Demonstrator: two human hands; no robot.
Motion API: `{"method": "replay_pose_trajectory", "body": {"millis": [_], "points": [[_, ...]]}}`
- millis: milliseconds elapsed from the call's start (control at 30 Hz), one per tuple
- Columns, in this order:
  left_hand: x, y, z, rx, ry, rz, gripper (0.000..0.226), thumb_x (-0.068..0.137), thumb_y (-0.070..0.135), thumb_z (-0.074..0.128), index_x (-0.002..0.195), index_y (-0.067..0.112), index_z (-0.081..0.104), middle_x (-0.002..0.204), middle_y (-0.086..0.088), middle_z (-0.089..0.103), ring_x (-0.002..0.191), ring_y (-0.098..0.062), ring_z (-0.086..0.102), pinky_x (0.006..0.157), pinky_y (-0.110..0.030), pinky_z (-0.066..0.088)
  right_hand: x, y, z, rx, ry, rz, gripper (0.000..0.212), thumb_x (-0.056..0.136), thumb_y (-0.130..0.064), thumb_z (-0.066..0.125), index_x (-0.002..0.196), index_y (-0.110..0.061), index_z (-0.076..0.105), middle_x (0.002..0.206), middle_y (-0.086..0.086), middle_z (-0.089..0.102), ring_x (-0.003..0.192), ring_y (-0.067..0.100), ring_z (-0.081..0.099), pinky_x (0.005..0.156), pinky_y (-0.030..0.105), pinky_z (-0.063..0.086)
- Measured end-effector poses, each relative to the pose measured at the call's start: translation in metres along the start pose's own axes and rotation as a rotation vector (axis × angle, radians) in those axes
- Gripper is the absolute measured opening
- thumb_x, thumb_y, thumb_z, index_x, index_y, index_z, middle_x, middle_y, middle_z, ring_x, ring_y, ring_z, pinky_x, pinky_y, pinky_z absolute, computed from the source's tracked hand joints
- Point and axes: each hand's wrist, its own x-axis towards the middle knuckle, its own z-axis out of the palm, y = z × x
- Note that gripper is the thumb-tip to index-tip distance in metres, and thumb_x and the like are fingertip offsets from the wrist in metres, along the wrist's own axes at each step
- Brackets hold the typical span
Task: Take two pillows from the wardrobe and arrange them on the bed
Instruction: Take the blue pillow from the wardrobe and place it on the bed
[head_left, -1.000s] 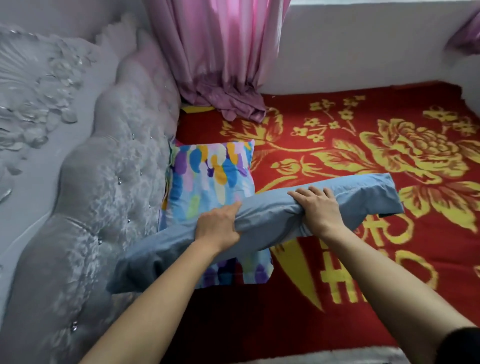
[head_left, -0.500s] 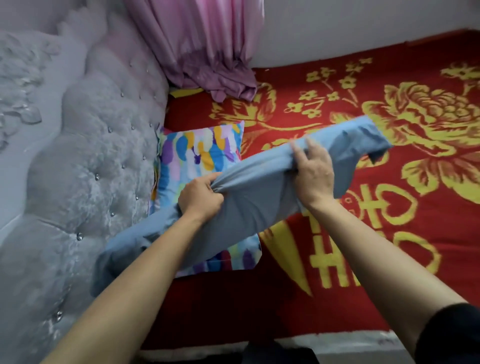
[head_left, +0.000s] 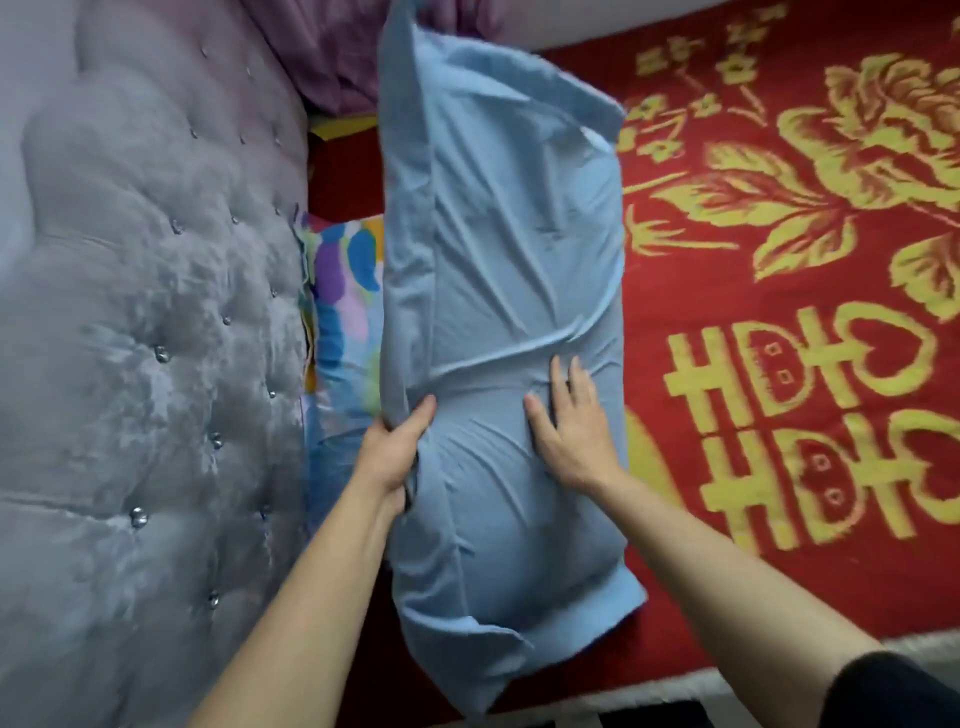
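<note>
Blue cotton case, heavily creased: the blue pillow (head_left: 498, 322) lies lengthwise along the head of the bed (head_left: 779, 587), on top of the patterned pillow (head_left: 343, 312), which shows only as a strip between it and the grey tufted headboard (head_left: 150, 322). Left hand (head_left: 389, 452) has its fingers (head_left: 418, 415) clenched on the pillow's left edge, gathering a fold; right hand (head_left: 569, 421) rests flat on the top face, fingers released and spread. Judged step: settling and smoothing the second pillow; both pillows are already on the bed. Next move likely calls for letting go of the bunched edge and squaring the blue pillow, beside or over the patterned one. Hard to tell: most of the patterned pillow is covered, the blue pillow's far corner is cut off at the top, and the purple curtain (head_left: 332, 57) behind is blurred.
</note>
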Motion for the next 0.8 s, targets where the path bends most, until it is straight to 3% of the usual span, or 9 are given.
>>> {"method": "replay_pose_trajectory", "body": {"millis": [100, 233, 300, 400, 467, 500, 600, 700, 800], "points": [[0.045, -0.061, -0.033, 0.179, 0.097, -0.031, 0.054, 0.081, 0.038, 0.074, 0.124, 0.009, 0.059, 0.118, -0.010, 0.069, 0.102, -0.022, 0.067, 0.097, -0.040, 0.052, 0.001, 0.036, 0.070, -0.276, -0.245, -0.033, 0.075, 0.097, -0.066, 0.026, 0.157, -0.031, -0.001, 0.167, 0.009, -0.009, 0.153, 0.028, -0.008, 0.124, 0.044, 0.002], [0.095, -0.097, -0.072, 0.181, 0.192, -0.044, 0.060, 0.082, 0.044, 0.072, 0.128, 0.010, 0.056, 0.123, -0.008, 0.066, 0.109, -0.024, 0.064, 0.102, -0.045, 0.049, 0.024, 0.028, 0.111, -0.374, -0.220, -0.134, 0.079, 0.089, -0.076, 0.017, 0.156, -0.038, -0.002, 0.167, 0.005, -0.009, 0.153, 0.026, -0.009, 0.121, 0.043, 0.002], [0.108, -0.108, -0.079, 0.186, 0.187, -0.025, 0.061, 0.081, 0.044, 0.072, 0.130, 0.012, 0.056, 0.125, -0.005, 0.065, 0.112, -0.022, 0.063, 0.104, -0.044, 0.047, 0.024, 0.021, 0.117, -0.415, -0.201, -0.148, 0.078, 0.090, -0.074, 0.022, 0.156, -0.037, 0.004, 0.167, 0.006, -0.004, 0.153, 0.027, -0.004, 0.121, 0.043, 0.005], [0.117, -0.113, -0.077, 0.175, 0.212, 0.014, 0.057, 0.082, 0.043, 0.071, 0.129, 0.015, 0.056, 0.122, -0.001, 0.066, 0.111, -0.020, 0.063, 0.102, -0.041, 0.048, 0.026, 0.018, 0.095, -0.347, -0.096, -0.241, 0.071, 0.090, -0.071, 0.039, 0.150, -0.034, 0.035, 0.161, 0.007, 0.029, 0.145, 0.028, 0.029, 0.115, 0.043, 0.023], [0.119, -0.114, -0.077, 0.161, 0.224, 0.018, 0.053, 0.082, 0.042, 0.071, 0.127, 0.017, 0.056, 0.120, 0.000, 0.066, 0.108, -0.020, 0.063, 0.101, -0.041, 0.049, 0.032, 0.021, 0.069, -0.156, 0.100, -0.323, 0.057, 0.091, -0.063, 0.048, 0.131, -0.025, 0.060, 0.139, 0.005, 0.058, 0.124, 0.027, 0.054, 0.103, 0.037, 0.035], [0.119, -0.114, -0.078, 0.170, 0.237, 0.028, 0.053, 0.082, 0.043, 0.071, 0.126, 0.018, 0.056, 0.120, 0.000, 0.066, 0.107, -0.020, 0.063, 0.101, -0.042, 0.049, 0.038, 0.027, 0.058, -0.090, 0.235, -0.320, 0.051, 0.092, -0.058, 0.051, 0.125, -0.020, 0.063, 0.131, 0.005, 0.063, 0.119, 0.026, 0.057, 0.101, 0.033, 0.035], [0.119, -0.113, -0.076, 0.294, 0.313, 0.130, 0.044, 0.083, 0.043, 0.068, 0.120, 0.026, 0.052, 0.121, 0.002, 0.063, 0.107, -0.019, 0.061, 0.097, -0.040, 0.049, 0.056, 0.053, 0.036, 0.064, 0.449, 0.081, 0.060, 0.093, -0.053, 0.053, 0.138, -0.013, 0.052, 0.143, 0.013, 0.050, 0.136, 0.026, 0.042, 0.113, 0.035, 0.028], [0.119, -0.113, -0.070, 0.416, 0.368, 0.196, 0.048, 0.085, 0.046, 0.060, 0.127, 0.026, 0.049, 0.126, 0.001, 0.060, 0.108, -0.020, 0.060, 0.096, -0.042, 0.049, 0.060, 0.081, 0.033, 0.376, 0.247, 0.527, 0.079, 0.091, -0.068, 0.046, 0.146, -0.011, 0.044, 0.150, 0.014, 0.045, 0.140, 0.027, 0.039, 0.117, 0.039, 0.029], [0.115, -0.110, -0.067, 0.409, 0.379, 0.138, 0.061, 0.085, 0.059, 0.050, 0.136, 0.025, 0.045, 0.134, 0.002, 0.057, 0.117, -0.022, 0.056, 0.100, -0.040, 0.045, 0.052, 0.087, 0.032, 0.503, 0.126, 0.566, 0.078, 0.077, -0.078, 0.055, 0.122, -0.015, 0.066, 0.125, 0.002, 0.068, 0.114, 0.016, 0.063, 0.096, 0.032, 0.045]]}}
